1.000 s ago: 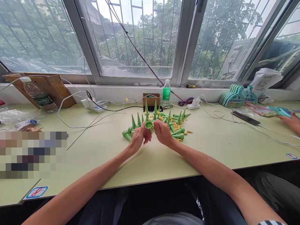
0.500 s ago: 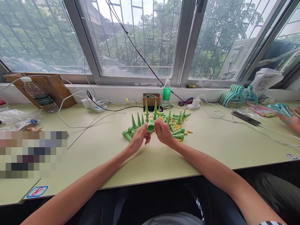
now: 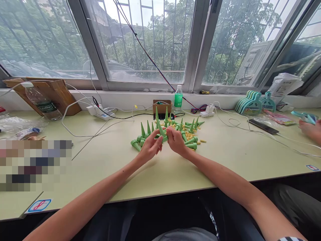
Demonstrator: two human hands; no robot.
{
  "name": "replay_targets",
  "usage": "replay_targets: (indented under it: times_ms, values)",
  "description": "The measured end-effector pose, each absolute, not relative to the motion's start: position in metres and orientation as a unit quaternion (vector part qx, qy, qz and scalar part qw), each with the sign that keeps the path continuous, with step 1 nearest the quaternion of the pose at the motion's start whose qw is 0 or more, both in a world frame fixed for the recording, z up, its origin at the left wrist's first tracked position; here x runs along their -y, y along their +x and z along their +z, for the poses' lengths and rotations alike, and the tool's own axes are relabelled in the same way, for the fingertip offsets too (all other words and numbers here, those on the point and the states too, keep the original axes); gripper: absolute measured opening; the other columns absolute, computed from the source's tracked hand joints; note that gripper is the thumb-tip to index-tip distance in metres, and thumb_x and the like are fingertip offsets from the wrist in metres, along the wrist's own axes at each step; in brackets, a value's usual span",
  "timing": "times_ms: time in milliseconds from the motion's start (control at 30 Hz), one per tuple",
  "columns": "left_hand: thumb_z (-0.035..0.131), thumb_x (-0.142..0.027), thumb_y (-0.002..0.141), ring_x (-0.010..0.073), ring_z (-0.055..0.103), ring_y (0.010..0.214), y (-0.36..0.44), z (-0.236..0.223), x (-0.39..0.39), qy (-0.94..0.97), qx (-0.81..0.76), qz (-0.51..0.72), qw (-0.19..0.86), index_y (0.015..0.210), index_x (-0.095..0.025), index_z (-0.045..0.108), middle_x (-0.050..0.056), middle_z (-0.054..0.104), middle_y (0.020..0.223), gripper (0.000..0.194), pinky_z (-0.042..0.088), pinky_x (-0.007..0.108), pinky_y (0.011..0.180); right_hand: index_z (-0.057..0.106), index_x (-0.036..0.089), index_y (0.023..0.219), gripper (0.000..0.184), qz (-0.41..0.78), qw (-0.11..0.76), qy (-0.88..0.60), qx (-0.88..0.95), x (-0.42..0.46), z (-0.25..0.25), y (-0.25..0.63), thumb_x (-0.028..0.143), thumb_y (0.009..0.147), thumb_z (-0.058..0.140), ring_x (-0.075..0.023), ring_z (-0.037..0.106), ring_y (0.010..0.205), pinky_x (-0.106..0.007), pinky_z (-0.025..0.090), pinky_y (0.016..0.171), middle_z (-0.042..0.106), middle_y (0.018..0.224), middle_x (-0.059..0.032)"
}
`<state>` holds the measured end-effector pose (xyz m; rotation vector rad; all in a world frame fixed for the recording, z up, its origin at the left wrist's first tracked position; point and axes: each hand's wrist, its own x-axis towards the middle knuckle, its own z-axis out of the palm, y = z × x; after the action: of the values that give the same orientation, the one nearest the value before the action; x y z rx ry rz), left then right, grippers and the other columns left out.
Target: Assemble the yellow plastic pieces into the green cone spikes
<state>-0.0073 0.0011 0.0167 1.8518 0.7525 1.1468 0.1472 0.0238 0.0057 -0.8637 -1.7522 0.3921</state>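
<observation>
My left hand [image 3: 150, 148] and my right hand [image 3: 176, 141] meet over the table and together pinch one green cone-shaped spike [image 3: 161, 130], its tip pointing up and to the left. Just behind my fingers lies a pile of the same green spikes [image 3: 187, 134], some upright, some lying flat, mixed with several small yellow pieces [image 3: 188, 135]. Another green spike [image 3: 135, 144] lies on its side left of my left hand.
A power strip [image 3: 100, 113] with cables, a small cardboard box [image 3: 162, 106] and a green-labelled bottle [image 3: 178, 99] stand at the back. A bottle [image 3: 42, 102] leans on cardboard at left. At right lie teal fans [image 3: 250, 102], a phone [image 3: 263, 126], and another person's hand [image 3: 311, 129].
The spike between my fingers has been turned: its round open end faced me before, now its tip points up and left. The other person's hand at right has shifted with a teal item.
</observation>
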Motion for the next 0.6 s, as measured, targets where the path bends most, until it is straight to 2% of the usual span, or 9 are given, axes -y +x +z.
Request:
replay_targets:
  times_ms: [200, 367, 467, 600]
  values:
    - [0.044, -0.037, 0.095, 0.0091, 0.052, 0.053, -0.0066, 0.0145, -0.0023, 0.74, -0.29, 0.457, 0.399, 0.138, -0.024, 0.043, 0.001, 0.054, 0.074, 0.045, 0.043, 0.018, 0.041, 0.039, 0.02, 0.069, 0.041, 0.146, 0.542, -0.364, 0.743, -0.0251, 0.0065, 0.1483, 0.045, 0.1, 0.028, -0.01, 0.036, 0.051, -0.024, 0.029, 0.051, 0.041, 0.055, 0.0036]
    - [0.041, -0.037, 0.096, 0.0076, 0.053, 0.056, -0.0077, 0.0105, -0.0047, 0.765, -0.282, 0.457, 0.354, 0.139, -0.027, 0.042, 0.006, 0.057, 0.093, 0.045, 0.046, 0.018, 0.045, 0.039, 0.02, 0.068, 0.041, 0.133, 0.545, -0.361, 0.745, -0.0249, 0.0061, 0.1479, 0.043, 0.1, 0.029, -0.0089, 0.032, 0.05, -0.024, 0.027, 0.051, 0.04, 0.057, 0.0038]
    - [0.038, -0.036, 0.097, 0.0054, 0.052, 0.057, -0.008, 0.0088, -0.0059, 0.785, -0.288, 0.461, 0.298, 0.139, -0.03, 0.042, 0.009, 0.053, 0.109, 0.043, 0.046, 0.018, 0.046, 0.04, 0.02, 0.066, 0.043, 0.13, 0.542, -0.367, 0.745, -0.0242, 0.0058, 0.1469, 0.043, 0.1, 0.028, -0.0088, 0.032, 0.049, -0.024, 0.027, 0.051, 0.04, 0.055, 0.0038]
    - [0.037, -0.035, 0.098, 0.0043, 0.05, 0.056, -0.0084, 0.0081, -0.0072, 0.803, -0.293, 0.466, 0.23, 0.138, -0.03, 0.044, 0.01, 0.05, 0.113, 0.042, 0.047, 0.019, 0.049, 0.038, 0.02, 0.064, 0.043, 0.122, 0.543, -0.368, 0.745, -0.0243, 0.0055, 0.1459, 0.044, 0.099, 0.028, -0.0086, 0.029, 0.047, -0.024, 0.025, 0.05, 0.038, 0.053, 0.0044]
